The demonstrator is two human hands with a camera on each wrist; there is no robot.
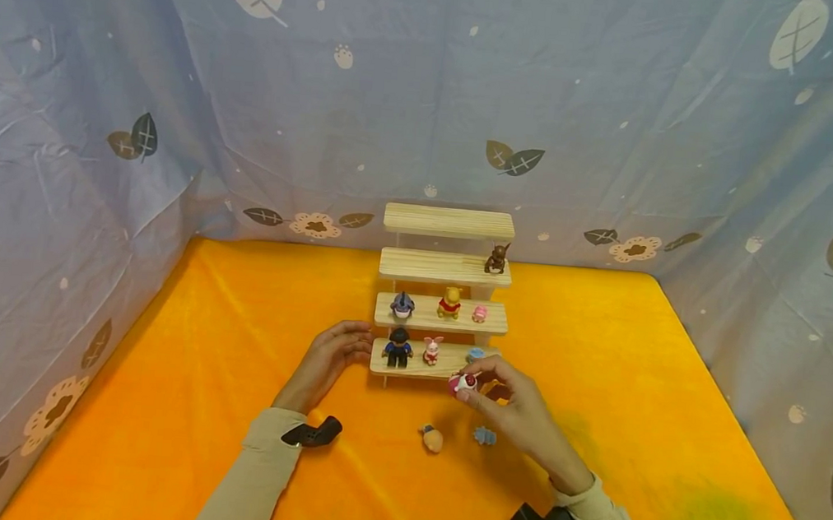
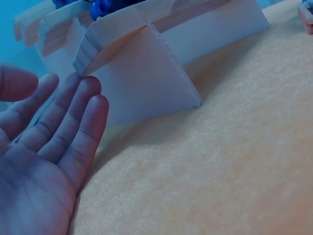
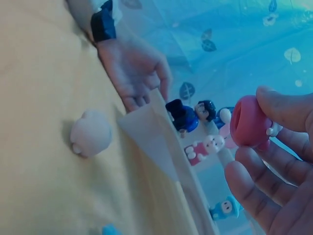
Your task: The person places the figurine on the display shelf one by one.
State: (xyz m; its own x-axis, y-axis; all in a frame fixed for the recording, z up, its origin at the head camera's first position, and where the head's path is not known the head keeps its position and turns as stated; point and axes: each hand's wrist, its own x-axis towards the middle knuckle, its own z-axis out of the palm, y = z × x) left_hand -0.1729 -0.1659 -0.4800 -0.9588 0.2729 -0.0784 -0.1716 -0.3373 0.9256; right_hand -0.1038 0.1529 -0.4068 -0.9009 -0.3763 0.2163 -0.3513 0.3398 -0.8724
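- The right hand (image 1: 519,405) pinches a pink and white toy (image 1: 461,382) just in front of the bottom board (image 1: 410,372).
- The left hand (image 1: 329,364) holds nothing; its loose fingers are at that board's left end.
- A blue toy (image 1: 476,354) sits close to the right hand, so a knuckle could tip it.
- A bump to the wooden shelf (image 1: 449,222) might drop toys onto the orange counter (image 1: 295,282).

The shelf (image 1: 449,222) stands toward the back edge of the table (image 1: 280,285); figures (image 1: 450,304) sit on its lower three steps, two toys (image 1: 434,441) before its front edge.
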